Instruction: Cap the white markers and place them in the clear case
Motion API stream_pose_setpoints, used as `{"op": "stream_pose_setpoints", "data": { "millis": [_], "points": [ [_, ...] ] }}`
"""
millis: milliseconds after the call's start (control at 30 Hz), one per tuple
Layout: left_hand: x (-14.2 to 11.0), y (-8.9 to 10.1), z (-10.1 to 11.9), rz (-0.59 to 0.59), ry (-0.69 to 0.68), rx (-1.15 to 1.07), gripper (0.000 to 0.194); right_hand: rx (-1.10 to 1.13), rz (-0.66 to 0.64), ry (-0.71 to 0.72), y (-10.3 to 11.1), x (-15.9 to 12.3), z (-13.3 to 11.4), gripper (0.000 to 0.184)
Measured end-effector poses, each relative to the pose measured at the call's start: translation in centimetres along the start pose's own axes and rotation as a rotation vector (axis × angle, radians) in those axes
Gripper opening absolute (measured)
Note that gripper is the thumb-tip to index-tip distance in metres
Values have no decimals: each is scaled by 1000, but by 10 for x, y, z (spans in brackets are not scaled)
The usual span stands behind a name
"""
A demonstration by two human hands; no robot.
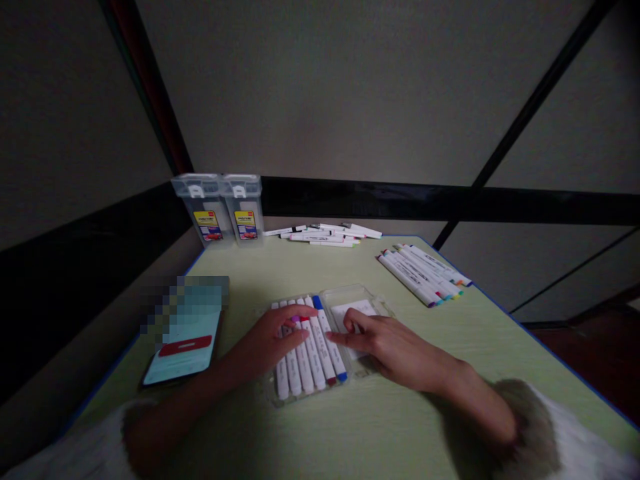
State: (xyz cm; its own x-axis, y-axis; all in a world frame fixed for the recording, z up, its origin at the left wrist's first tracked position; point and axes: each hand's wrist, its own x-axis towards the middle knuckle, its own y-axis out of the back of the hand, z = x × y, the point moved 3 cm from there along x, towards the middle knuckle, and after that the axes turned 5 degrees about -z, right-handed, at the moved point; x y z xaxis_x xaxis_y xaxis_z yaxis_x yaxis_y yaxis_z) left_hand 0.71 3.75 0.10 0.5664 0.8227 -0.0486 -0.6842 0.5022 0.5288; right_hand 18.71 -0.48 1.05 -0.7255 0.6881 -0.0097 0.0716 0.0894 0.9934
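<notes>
An open clear plastic case (274,401) lies on the table in front of me, with a row of white markers (309,360) side by side in its left half. At the row's right end is a marker with blue ends (334,353). My left hand (273,337) rests over the row's upper left, thumb and fingers apart, gripping nothing; it hides some of the markers. From the right, my right hand (395,343) reaches in with the index finger stretched out to the blue-ended marker's side and the other fingers bent. A white paper (353,317) shows in the case's right half, partly covered.
Two clear lidded marker boxes (210,213) stand at the back left. Loose white markers (325,235) lie in a pile along the back edge, and another group of markers (420,273) lies at the right. A lit phone or tablet (187,340) lies left of my left forearm.
</notes>
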Motion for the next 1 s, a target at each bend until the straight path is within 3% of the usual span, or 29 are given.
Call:
{"op": "stream_pose_setpoints", "data": {
  "millis": [467, 667, 833, 1000],
  "points": [
    [2, 0, -4, 29, -46, -29, 22, 37, -1, -16, -2, 2, 1, 55],
    [4, 2, -1, 71, -30, -83, 17, 1, 54, -1, -2, 2, 2, 42],
    [5, 3, -3, 104, -16, -2, 18, 54, 209, -99, 2, 11, 27, 35],
    [7, 4, -11, 166, -30, 28, 17, -49, 278, -325, 21, 37, 78, 28]
  ]
}}
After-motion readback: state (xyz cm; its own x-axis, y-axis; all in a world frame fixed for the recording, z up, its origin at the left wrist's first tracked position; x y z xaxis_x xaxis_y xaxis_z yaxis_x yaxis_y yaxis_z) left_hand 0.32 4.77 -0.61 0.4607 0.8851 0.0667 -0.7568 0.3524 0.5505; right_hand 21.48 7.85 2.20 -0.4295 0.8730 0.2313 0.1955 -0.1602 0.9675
